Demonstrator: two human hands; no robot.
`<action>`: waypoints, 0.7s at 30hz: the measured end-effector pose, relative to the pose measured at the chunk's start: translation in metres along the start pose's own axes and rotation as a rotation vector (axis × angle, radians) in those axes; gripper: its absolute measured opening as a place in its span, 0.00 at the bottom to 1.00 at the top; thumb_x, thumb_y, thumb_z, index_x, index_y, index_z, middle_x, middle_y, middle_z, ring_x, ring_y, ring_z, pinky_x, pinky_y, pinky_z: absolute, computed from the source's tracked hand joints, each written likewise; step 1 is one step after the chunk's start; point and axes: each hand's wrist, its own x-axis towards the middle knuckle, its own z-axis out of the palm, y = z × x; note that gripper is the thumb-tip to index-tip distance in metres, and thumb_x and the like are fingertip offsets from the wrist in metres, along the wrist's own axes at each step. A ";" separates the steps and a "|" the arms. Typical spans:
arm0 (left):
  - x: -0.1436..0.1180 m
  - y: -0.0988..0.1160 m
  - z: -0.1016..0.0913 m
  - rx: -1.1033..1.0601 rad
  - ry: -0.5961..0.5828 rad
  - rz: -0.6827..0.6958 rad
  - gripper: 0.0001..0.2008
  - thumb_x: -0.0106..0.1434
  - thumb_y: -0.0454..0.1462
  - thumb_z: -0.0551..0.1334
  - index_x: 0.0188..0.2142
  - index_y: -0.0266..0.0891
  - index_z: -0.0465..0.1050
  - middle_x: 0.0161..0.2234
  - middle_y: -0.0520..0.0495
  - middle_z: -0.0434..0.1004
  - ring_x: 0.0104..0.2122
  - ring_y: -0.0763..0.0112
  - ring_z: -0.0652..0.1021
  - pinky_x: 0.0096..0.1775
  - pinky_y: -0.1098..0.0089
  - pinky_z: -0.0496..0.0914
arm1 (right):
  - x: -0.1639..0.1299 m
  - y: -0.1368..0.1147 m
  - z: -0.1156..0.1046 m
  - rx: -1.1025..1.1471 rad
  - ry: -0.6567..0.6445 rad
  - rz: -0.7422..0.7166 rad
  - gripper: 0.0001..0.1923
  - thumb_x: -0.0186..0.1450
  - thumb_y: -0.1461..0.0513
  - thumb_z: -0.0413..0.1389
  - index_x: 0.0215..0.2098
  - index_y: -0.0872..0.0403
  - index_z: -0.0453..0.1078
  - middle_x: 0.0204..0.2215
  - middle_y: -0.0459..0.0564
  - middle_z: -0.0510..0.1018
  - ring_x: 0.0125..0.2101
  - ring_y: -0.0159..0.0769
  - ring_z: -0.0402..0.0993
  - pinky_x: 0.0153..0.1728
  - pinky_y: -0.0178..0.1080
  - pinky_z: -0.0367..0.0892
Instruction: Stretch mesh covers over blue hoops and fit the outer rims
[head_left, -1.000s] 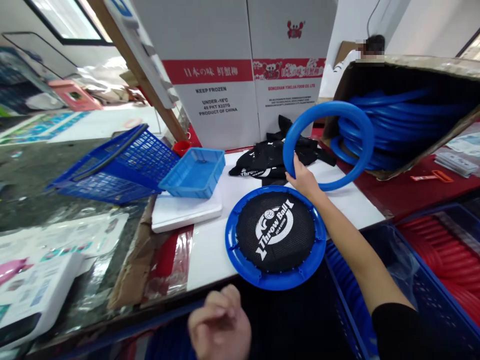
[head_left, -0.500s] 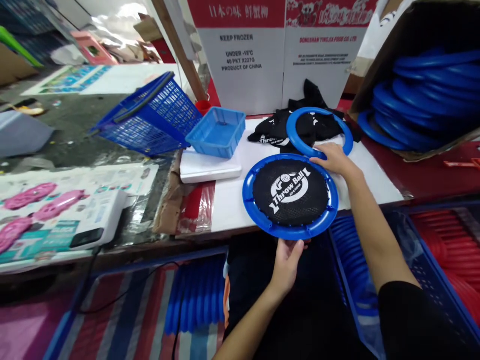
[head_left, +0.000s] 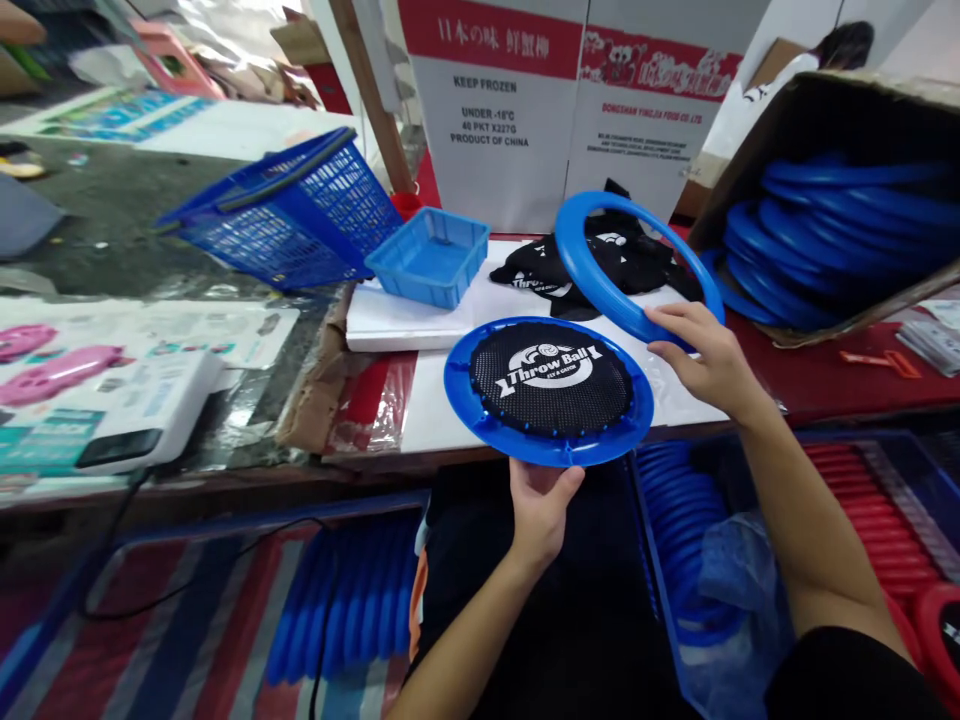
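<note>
left hand (head_left: 541, 510), lower centre of frame: clamped on the near rim of a round blue-framed black mesh disc (head_left: 551, 385), thumb at the edge, remaining fingers partly hidden beneath. disc at centre of frame, face up, overlapping the front edge of the white sheet (head_left: 431, 405); cannot tell whether its far side touches. white print on mesh reads "throw ball", smaller line "fly & catch". right hand (head_left: 701, 355), right of centre: thumb and fingers pinched together on the near side of a plain blue ring (head_left: 592, 283), which is tilted, just beyond the disc and apart from it. behind the ring, black mesh pieces (head_left: 536, 268) in a heap; partial lettering "thro" and "fly & catch". upper centre: white carton (head_left: 495, 170) with red band, characters "日本の味 鮮蟹柳"; below, "keep frozen", "under -18°c", "40 pkt x227g", "product of china"; right panel "dongshan yingjia food co., ltd.", finer lines too small to read. left of centre: light-blue plastic tray (head_left: 431, 262) on a white slab (head_left: 405, 325), dark-blue basket (head_left: 315, 220) leaning beside it. right edge: cardboard box (head_left: 892, 95) on its side, blue rings (head_left: 840, 230) inside. lower right: more blue rings (head_left: 682, 530) in a crate, red rings (head_left: 855, 500) farther right.
</note>
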 end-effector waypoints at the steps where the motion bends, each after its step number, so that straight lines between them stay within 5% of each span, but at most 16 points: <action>1: 0.001 0.003 0.006 -0.019 0.015 0.012 0.34 0.50 0.44 0.83 0.52 0.47 0.71 0.48 0.48 0.82 0.47 0.63 0.83 0.51 0.59 0.80 | 0.001 -0.017 -0.008 0.053 0.002 -0.039 0.21 0.73 0.57 0.60 0.63 0.43 0.75 0.54 0.54 0.81 0.54 0.51 0.79 0.57 0.57 0.75; 7: -0.002 0.032 0.040 -0.080 0.061 0.071 0.35 0.47 0.45 0.84 0.50 0.45 0.71 0.45 0.49 0.83 0.41 0.64 0.85 0.42 0.63 0.83 | 0.014 -0.078 -0.039 0.243 -0.149 -0.094 0.21 0.74 0.58 0.59 0.65 0.38 0.74 0.54 0.48 0.83 0.53 0.47 0.82 0.55 0.48 0.80; 15: -0.012 0.064 0.062 -0.139 -0.017 0.021 0.33 0.51 0.45 0.83 0.52 0.46 0.72 0.43 0.50 0.84 0.42 0.61 0.86 0.42 0.61 0.84 | 0.038 -0.095 -0.056 0.352 -0.378 -0.100 0.17 0.74 0.54 0.60 0.61 0.37 0.78 0.50 0.44 0.86 0.49 0.43 0.84 0.53 0.44 0.81; 21: -0.015 0.069 0.060 -0.110 -0.036 0.003 0.36 0.54 0.49 0.81 0.59 0.48 0.70 0.46 0.47 0.84 0.46 0.56 0.86 0.45 0.55 0.84 | 0.027 -0.109 -0.061 0.331 -0.373 -0.119 0.19 0.73 0.55 0.61 0.62 0.34 0.76 0.50 0.45 0.85 0.49 0.45 0.84 0.50 0.46 0.82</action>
